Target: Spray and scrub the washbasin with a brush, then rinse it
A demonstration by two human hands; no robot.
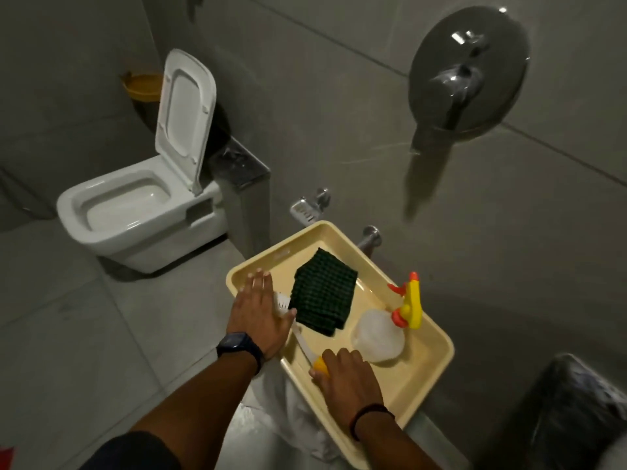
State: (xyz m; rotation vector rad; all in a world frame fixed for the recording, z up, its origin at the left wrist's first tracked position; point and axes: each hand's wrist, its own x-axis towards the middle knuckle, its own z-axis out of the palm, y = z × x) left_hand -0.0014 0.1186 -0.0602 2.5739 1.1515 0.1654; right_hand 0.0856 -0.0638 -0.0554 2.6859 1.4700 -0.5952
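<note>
Now brush (294, 329) under both hands (346, 371).

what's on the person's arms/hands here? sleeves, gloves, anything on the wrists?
Bare hands, no gloves. Left hand: dark smartwatch with a dark strap at the wrist, dark sleeve higher up the arm. Right hand: thin black wristband, no sleeve in view.

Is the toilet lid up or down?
Up. The lid stands raised behind the toilet, leaning back toward the wall, and you can see straight into the open bowl below it.
</note>
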